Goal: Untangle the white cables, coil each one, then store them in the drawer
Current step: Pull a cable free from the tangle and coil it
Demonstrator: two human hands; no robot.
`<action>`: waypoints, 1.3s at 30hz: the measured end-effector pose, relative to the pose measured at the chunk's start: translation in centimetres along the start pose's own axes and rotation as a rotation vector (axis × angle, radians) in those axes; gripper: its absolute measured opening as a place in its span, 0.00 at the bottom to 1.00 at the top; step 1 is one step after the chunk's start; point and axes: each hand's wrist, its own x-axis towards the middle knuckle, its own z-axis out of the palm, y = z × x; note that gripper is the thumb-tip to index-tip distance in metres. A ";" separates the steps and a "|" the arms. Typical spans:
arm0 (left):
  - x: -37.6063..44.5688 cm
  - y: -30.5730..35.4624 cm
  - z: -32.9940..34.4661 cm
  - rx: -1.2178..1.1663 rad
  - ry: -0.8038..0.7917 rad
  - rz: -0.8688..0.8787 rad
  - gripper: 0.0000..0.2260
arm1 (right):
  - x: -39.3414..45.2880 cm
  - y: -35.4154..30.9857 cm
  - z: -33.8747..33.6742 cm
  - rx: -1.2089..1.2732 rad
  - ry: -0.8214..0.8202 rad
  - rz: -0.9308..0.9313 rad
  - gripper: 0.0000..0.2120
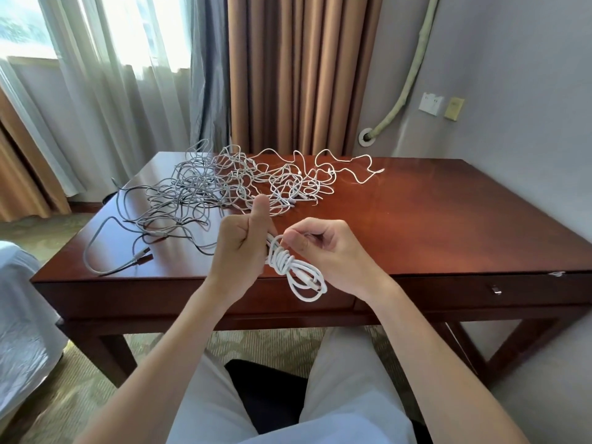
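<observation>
Many cables [256, 181] lie in a big knot on the far worktop [432, 225]. Both hands grip one small white coil [298, 270] above the near edge: left hand [240, 241] squeezing, right hand [320, 248] pinching. Loose fingers could let its loops spring open.

Single head-worn, wide-angle view, looking forward and down from above the seated person's lap. It faces the near edge of the wooden desk [416, 225], close enough that both forearms enter from the bottom of the frame; the desk's far edge, curtains [301, 72] and wall close the background.
</observation>
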 end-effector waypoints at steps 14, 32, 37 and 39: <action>1.2 -0.4 -0.7 0.355 -0.010 0.153 0.32 | 0.0 0.6 1.1 0.263 0.053 0.155 0.08; 1.5 -2.5 -1.6 0.011 -0.005 -0.252 0.13 | -1.0 1.3 2.5 0.614 0.338 0.252 0.12; 0.0 -2.8 -2.3 -0.231 -0.213 -0.324 0.08 | -0.7 1.4 2.4 0.606 0.436 0.252 0.19; 0.1 -2.8 -2.4 -0.380 -0.172 -0.345 0.11 | -0.8 1.5 2.3 0.661 0.405 0.268 0.19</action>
